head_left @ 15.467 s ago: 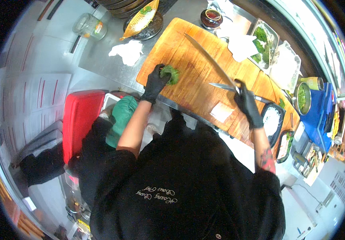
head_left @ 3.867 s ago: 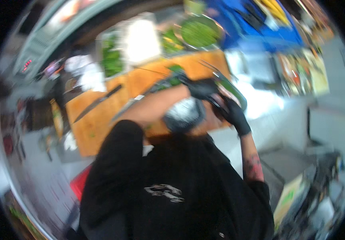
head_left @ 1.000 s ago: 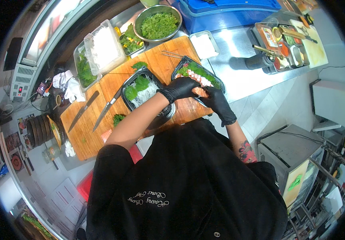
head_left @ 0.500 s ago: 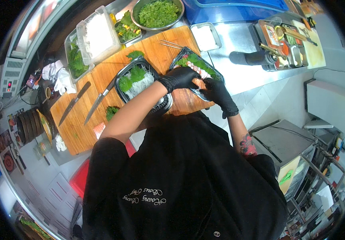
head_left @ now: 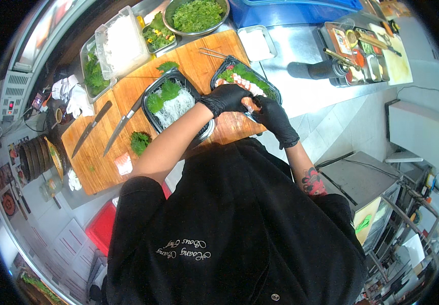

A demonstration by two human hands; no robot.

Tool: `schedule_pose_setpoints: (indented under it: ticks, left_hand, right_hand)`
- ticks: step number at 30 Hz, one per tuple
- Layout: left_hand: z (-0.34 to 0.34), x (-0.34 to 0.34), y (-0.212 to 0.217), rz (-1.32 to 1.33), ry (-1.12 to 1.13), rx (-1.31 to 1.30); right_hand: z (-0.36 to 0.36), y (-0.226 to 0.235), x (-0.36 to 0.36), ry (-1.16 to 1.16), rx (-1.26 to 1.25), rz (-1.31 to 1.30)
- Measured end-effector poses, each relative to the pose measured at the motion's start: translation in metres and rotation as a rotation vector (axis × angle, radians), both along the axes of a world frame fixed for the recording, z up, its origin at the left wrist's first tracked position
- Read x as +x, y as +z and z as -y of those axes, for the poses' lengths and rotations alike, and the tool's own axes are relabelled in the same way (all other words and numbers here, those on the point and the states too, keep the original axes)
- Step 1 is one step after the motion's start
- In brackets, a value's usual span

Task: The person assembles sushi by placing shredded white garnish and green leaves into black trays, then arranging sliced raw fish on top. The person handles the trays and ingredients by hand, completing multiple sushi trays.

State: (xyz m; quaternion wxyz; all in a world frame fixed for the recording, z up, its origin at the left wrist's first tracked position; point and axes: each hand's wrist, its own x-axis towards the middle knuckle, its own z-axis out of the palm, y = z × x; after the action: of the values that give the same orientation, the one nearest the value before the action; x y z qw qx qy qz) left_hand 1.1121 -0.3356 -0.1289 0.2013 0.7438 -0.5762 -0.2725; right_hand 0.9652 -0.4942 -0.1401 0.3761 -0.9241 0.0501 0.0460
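Both my hands wear black gloves and meet over the near side of the right black plastic tray (head_left: 220, 65). My left hand (head_left: 226, 99) has its fingers closed at orange-pink fish slices (head_left: 250, 105). From the other side, my right hand (head_left: 275, 120) pinches the same fish; the fingertips partly hide it. Behind them in the tray lie a row of red-and-white seafood slices (head_left: 243, 82) and green leaves (head_left: 252, 75). Under my left forearm stands a second black tray (head_left: 147, 118), holding white shredded radish (head_left: 176, 108) and green shiso leaves (head_left: 170, 91).
The trays stand on a wooden cutting board (head_left: 102, 162) with two knives (head_left: 92, 128), tweezers (head_left: 212, 53), a loose leaf (head_left: 140, 143) and a pale pink fish piece (head_left: 124, 163). Behind are a bowl of greens (head_left: 197, 16) and a white-lined metal tray (head_left: 256, 44). A dark bottle (head_left: 321, 70) lies right.
My view has shifted slightly, so the board appears a little up and left. Both hands stay at the right tray's near side, with small finger movements around the fish.
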Motion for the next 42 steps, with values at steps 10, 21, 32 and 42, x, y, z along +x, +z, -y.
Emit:
schedule_pose_setpoints:
  ticks: [10, 21, 32, 42]
  left_hand:
    - [-0.007, 0.002, -0.019, -0.114, 0.042, -0.027]
    - [-0.011, 0.004, -0.05, -0.255, 0.048, -0.069]
    - [-0.005, 0.004, 0.018, -0.188, -0.024, 0.017]
    - [-0.016, -0.013, 0.003, -0.254, 0.144, 0.072]
  right_hand:
    - [0.015, 0.017, -0.006, -0.149, 0.165, -0.034]
    - [-0.007, 0.02, 0.001, -0.243, -0.028, -0.005]
    - [-0.004, 0.031, -0.002, -0.037, 0.151, 0.046]
    - [0.004, -0.002, -0.001, 0.018, 0.198, -0.012]
